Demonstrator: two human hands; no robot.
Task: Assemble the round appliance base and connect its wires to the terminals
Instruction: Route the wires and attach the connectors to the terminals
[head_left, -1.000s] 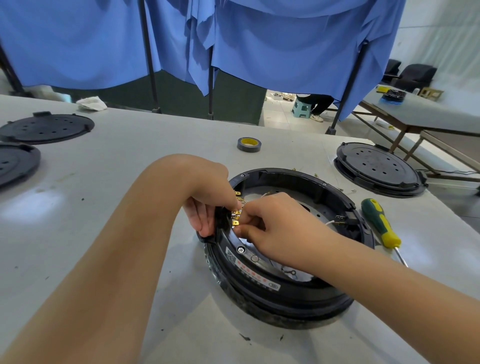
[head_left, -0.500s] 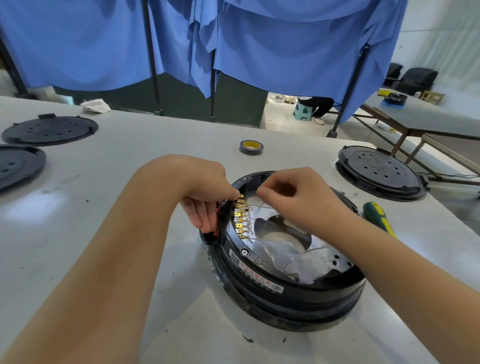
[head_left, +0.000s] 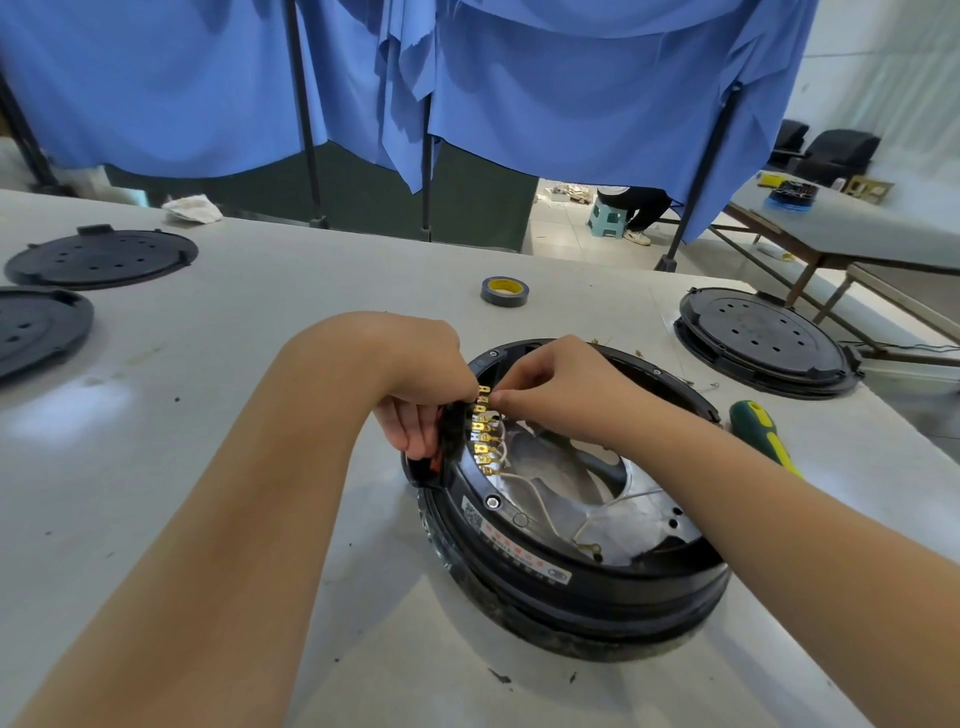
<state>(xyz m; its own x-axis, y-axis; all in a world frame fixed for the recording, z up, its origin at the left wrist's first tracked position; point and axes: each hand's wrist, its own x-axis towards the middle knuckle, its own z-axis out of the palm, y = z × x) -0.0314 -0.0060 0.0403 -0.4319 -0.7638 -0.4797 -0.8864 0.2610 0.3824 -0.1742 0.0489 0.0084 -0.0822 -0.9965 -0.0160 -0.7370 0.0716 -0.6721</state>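
1. The surface (head_left: 260, 338) carries everything, spreading out all around the hands.
2. The base (head_left: 571, 582), round and black, lies under both hands, its open top showing metal inside.
3. The left hand (head_left: 415, 379) grips the base's left rim, fingers curled over the black block behind the terminals (head_left: 483, 431).
4. The right hand (head_left: 550, 384) meets it at the top terminal, fingertips pinched together; what they pinch is too small to tell.
5. Thin white wires (head_left: 540, 499) trail below the right hand.
6. A screwdriver (head_left: 761, 431) lies right of the right forearm; tape (head_left: 503, 291) sits beyond the hands.
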